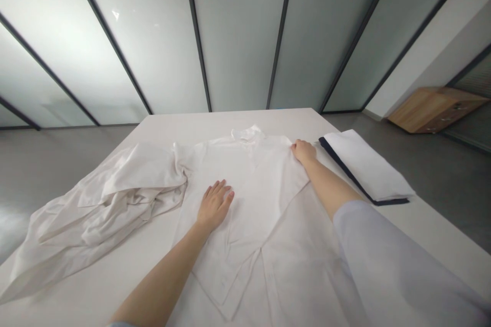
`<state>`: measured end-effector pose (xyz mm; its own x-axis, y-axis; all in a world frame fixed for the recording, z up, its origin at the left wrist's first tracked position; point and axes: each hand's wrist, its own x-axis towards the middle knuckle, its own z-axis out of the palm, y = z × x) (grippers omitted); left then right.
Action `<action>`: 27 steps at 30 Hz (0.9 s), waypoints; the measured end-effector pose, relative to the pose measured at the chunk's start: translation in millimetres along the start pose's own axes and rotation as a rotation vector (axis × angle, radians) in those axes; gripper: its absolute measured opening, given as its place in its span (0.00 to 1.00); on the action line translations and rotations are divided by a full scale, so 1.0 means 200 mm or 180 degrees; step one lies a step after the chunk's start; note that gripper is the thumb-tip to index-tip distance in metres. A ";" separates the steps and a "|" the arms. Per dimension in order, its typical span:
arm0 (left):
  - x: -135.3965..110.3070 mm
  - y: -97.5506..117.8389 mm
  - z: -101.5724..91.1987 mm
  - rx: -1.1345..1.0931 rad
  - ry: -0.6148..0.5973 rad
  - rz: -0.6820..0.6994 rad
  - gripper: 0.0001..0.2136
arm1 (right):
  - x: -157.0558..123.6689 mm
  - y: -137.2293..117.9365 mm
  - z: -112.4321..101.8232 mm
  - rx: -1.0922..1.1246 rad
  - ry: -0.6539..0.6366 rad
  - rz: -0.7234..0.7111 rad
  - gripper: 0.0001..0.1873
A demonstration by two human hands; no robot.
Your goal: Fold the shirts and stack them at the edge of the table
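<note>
A white shirt (253, 184) lies spread on the white table (161, 122), collar at the far end. My left hand (215, 204) rests flat on the shirt's left half, fingers stretched out and held together. My right hand (304, 151) is closed on the shirt's cloth at its far right shoulder, with the fingers curled over the folded edge. One side of the shirt is folded in toward the middle.
A crumpled heap of white clothing (103, 199) lies at the left of the table. A folded white cloth with a dark edge (364, 166) sits at the right. A wooden cabinet (433, 107) stands on the floor far right, glass wall panels behind.
</note>
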<state>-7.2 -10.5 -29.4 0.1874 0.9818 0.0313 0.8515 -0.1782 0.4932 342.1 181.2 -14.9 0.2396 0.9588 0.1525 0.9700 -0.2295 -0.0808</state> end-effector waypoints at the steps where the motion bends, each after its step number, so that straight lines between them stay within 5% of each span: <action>1: 0.00 0.00 0.00 0.0044 0.0008 0.0007 0.25 | -0.01 -0.01 0.00 0.0010 0.0132 -0.0032 0.21; 4: 0.00 0.01 0.01 0.0225 0.0017 0.0023 0.24 | -0.04 -0.04 0.02 0.0140 0.0261 -0.0526 0.25; 7: 0.01 0.01 0.02 0.0409 0.0055 0.0069 0.24 | -0.09 -0.04 0.06 0.0143 -0.0204 -0.0988 0.30; 14: 0.02 0.01 0.05 0.0834 0.0170 0.0180 0.24 | -0.33 0.04 0.04 0.0121 0.0228 -0.1023 0.33; 22: 0.03 0.01 0.02 0.0925 0.0015 0.0210 0.25 | -0.84 0.09 -0.01 -0.0032 -0.0558 -0.0712 0.37; 27: 0.03 0.01 0.00 0.0975 -0.0054 0.0241 0.25 | -0.92 0.09 -0.02 -0.0052 -0.0570 -0.0825 0.36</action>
<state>-3.9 -4.1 -29.0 0.2618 0.9642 0.0422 0.9422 -0.2648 0.2052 315.0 0.4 -41.4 -0.0258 0.9996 -0.0102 0.9986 0.0253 -0.0459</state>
